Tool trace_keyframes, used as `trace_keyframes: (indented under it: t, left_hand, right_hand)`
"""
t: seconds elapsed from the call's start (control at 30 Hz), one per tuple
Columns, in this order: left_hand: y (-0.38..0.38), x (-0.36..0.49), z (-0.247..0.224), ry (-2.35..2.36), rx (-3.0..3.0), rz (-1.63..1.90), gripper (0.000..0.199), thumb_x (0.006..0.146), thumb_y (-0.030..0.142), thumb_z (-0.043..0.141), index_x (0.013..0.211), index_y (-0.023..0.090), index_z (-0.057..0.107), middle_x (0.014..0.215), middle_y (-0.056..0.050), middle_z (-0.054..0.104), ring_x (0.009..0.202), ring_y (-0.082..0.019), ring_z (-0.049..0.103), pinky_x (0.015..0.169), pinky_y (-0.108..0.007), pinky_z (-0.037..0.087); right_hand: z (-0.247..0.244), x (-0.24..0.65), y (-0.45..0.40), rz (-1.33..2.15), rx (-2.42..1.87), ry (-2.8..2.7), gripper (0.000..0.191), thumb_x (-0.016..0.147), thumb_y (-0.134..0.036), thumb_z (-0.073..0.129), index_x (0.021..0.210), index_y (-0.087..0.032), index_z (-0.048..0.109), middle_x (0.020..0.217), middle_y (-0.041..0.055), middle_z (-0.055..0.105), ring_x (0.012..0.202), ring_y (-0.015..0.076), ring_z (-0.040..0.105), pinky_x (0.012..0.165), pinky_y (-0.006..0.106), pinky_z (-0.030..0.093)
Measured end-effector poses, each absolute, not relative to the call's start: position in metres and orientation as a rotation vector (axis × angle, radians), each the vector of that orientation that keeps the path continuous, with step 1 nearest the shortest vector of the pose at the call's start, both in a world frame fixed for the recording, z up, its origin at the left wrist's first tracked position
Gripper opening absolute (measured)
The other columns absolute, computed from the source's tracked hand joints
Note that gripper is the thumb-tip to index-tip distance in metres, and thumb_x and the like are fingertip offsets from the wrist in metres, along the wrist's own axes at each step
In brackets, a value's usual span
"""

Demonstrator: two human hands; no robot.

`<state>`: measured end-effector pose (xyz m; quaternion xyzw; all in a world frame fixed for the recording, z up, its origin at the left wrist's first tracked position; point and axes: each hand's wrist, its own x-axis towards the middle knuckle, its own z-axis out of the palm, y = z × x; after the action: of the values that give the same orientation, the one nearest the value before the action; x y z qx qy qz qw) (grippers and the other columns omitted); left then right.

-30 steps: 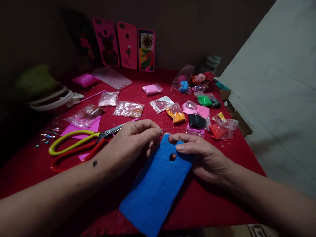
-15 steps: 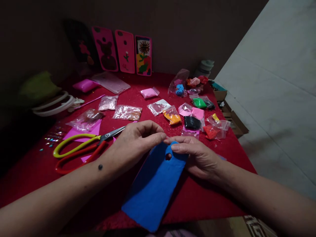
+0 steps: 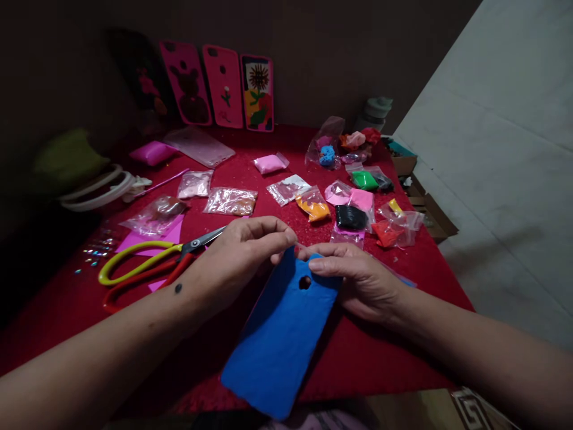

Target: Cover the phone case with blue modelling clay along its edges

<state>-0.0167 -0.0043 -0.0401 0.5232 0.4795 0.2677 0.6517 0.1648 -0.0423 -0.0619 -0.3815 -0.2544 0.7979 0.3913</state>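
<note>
A phone case covered in a smooth blue layer, probably clay, slants toward me above the table's front. It has a round hole near its far end and a notch in that end's edge. My right hand grips the far right corner, thumb on the blue face and fingers behind it. At the far left corner my left hand is closed, thumb and forefinger pinched together at the edge; its other fingers are partly hidden. Scissors with yellow and red handles lie beside my left wrist.
Small bags of coloured clay, such as an orange one and a black one, are spread over the red cloth. Decorated phone cases lean against the wall. Gems lie at left, cardboard boxes at right.
My left thumb and forefinger have shifted slightly left and up along the case's far edge, leaving the notch more visible. My right hand keeps its hold. The view has shifted a little.
</note>
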Motion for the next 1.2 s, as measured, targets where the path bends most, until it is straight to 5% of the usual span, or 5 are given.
trace_keyframes:
  t: [0.5, 0.87, 1.0, 1.2]
  left_hand:
    - [0.012, -0.036, -0.053, 0.767, 0.904, 0.399, 0.030, 0.081, 0.035, 0.070, 0.063, 0.014, 0.059, 0.056, 0.002, 0.045, 0.048, -0.007, 0.038, 0.044, -0.019, 0.027]
    - [0.011, -0.030, -0.059, 0.674, 0.773, 0.538, 0.024, 0.088, 0.024, 0.063, 0.067, 0.014, 0.056, 0.053, 0.003, 0.043, 0.045, -0.007, 0.038, 0.040, -0.015, 0.036]
    - [0.011, -0.029, -0.060, 0.653, 0.795, 0.578, 0.026, 0.088, 0.028, 0.065, 0.066, 0.016, 0.056, 0.053, 0.002, 0.046, 0.045, -0.008, 0.039, 0.041, -0.016, 0.038]
    - [0.004, -0.027, -0.055, 0.767, 0.906, 0.634, 0.027, 0.080, 0.037, 0.074, 0.069, 0.015, 0.063, 0.059, 0.002, 0.050, 0.051, -0.008, 0.045, 0.047, -0.017, 0.038]
  right_hand:
    - [-0.064, 0.168, -0.039, 1.970, -0.850, -0.558, 0.018, 0.064, -0.013, 0.083, 0.081, -0.011, 0.078, 0.080, 0.0029, 0.076, 0.075, 0.0117, 0.068, 0.077, 0.022, 0.053]
    - [-0.062, 0.165, -0.041, 2.032, -0.738, -0.587, 0.035, 0.076, -0.019, 0.074, 0.111, -0.012, 0.072, 0.108, 0.0125, 0.075, 0.103, 0.0273, 0.071, 0.103, 0.047, 0.049]
    - [-0.062, 0.163, -0.044, 2.013, -0.657, -0.694, 0.028, 0.084, -0.013, 0.064, 0.111, -0.012, 0.072, 0.106, 0.0116, 0.076, 0.098, 0.0241, 0.073, 0.098, 0.043, 0.053]
    - [-0.064, 0.162, -0.046, 1.831, -0.924, -0.677, 0.016, 0.073, -0.016, 0.076, 0.088, -0.013, 0.074, 0.085, 0.0057, 0.076, 0.073, 0.0154, 0.069, 0.081, 0.030, 0.056]
